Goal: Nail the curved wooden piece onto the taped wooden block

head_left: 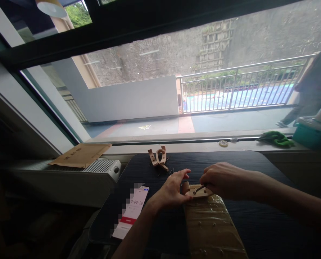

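Note:
My left hand [170, 189] steadies a pale wooden hook [199, 191], thumb pressed along its near edge and fingers round its raised end. The hook lies flat on the far end of a cardboard box [211, 226] wrapped in clear tape, and has holes along it. In the closed fingers of my right hand [220, 178] is a thin dark rod [200, 188], slanted down to a hole in the hook. Whether it is a screw or a tool I cannot tell. Beyond my left hand lie more wooden hooks [158, 158] with several dark screws [171, 171] beside them.
A phone [132, 212] showing a timer lies left on the dark table [247, 165]. Past it a radiator [103, 171] carries a brown envelope [81, 154]. On the windowsill are a tape roll [223, 143], a green cloth [276, 139] and a teal bin [314, 133]. A person [315, 79] shows behind the glass.

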`<state>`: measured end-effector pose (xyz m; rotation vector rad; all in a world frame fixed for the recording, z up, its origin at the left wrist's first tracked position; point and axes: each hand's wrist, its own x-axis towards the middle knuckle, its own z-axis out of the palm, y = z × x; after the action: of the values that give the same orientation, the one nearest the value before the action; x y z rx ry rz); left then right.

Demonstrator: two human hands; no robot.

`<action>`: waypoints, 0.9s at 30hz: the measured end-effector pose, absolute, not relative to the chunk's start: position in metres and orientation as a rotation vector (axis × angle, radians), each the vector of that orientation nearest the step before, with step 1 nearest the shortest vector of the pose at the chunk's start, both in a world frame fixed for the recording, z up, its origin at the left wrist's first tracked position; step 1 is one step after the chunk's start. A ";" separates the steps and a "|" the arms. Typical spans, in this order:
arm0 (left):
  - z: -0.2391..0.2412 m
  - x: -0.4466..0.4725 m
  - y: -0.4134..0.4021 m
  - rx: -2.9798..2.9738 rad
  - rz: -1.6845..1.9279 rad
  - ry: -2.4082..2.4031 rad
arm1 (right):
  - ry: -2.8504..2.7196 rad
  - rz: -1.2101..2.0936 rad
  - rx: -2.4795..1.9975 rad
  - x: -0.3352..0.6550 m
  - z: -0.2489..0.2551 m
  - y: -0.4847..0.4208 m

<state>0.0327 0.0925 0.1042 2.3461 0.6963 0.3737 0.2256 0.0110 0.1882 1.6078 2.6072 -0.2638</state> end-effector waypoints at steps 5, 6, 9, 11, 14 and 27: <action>0.091 0.026 0.089 2.258 0.387 0.759 | 2.593 -0.264 1.582 0.220 0.196 0.014; 0.090 0.027 0.089 2.257 0.403 0.755 | 2.580 -0.264 1.576 0.219 0.197 0.014; 0.088 0.031 0.088 2.247 0.429 0.747 | 2.531 -0.250 1.551 0.213 0.201 0.018; 0.087 0.034 0.087 2.216 0.446 0.753 | 2.507 -0.234 1.516 0.210 0.203 0.020; 0.084 0.038 0.086 2.148 0.483 0.747 | 2.503 -0.217 1.477 0.206 0.205 0.022; 0.065 0.047 0.082 2.000 0.581 0.851 | 2.522 -0.178 1.389 0.191 0.217 0.034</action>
<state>0.0468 0.0821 0.0653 1.9998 0.8508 0.5807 0.1911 0.0337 0.2172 1.3893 2.5219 -0.1780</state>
